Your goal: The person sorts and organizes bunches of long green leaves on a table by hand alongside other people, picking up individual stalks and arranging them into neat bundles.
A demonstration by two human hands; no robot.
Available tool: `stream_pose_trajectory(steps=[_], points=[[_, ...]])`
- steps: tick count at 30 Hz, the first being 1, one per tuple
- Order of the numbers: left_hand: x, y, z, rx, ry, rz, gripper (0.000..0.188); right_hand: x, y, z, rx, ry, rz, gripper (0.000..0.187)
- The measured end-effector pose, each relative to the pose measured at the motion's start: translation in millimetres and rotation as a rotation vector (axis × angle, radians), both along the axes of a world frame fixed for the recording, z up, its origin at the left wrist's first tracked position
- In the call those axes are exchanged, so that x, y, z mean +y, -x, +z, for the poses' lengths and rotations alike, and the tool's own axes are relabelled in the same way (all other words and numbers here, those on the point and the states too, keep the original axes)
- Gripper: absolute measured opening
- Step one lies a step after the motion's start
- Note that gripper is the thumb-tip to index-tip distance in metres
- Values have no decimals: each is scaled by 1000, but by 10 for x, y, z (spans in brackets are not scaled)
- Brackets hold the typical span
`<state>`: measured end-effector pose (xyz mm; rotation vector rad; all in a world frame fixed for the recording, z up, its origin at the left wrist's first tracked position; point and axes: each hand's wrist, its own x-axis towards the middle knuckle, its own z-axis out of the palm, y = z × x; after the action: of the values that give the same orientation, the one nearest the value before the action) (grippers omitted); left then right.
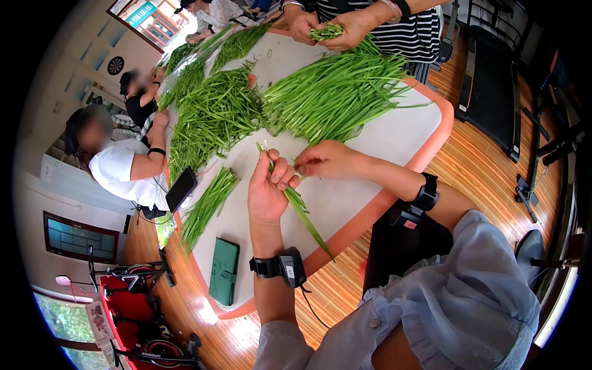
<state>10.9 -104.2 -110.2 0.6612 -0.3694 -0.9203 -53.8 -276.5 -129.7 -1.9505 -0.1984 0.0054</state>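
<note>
My left hand (266, 189) is shut on a thin bunch of green chive stalks (302, 213), whose leaves hang down past my wrist toward the table's near edge. My right hand (325, 160) pinches the top of the same bunch just beside my left fingers. Both wrists carry black bands with small devices. A large heap of loose chives (336, 92) lies just beyond my hands on the white table with an orange rim (404, 132).
A second big heap of chives (213, 117) and a small tidy bundle (206, 206) lie to the left. A black phone (180, 189) and a green wallet (223, 270) rest near the table's left edge. Other people sit left and across; one opposite holds chives (325, 31).
</note>
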Motion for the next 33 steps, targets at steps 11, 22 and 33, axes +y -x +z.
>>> stream_pose_trajectory(steps=[11,22,33], points=[[-18,-12,12,61,19,51,20,234,58,-200,73,-279,141,22],[18,-97,-64,96,3,121,19,-54,266,150,2,103,74,17],[-51,-32,-163,112,-245,167,23,-137,-665,873,-451,456,-5,24]])
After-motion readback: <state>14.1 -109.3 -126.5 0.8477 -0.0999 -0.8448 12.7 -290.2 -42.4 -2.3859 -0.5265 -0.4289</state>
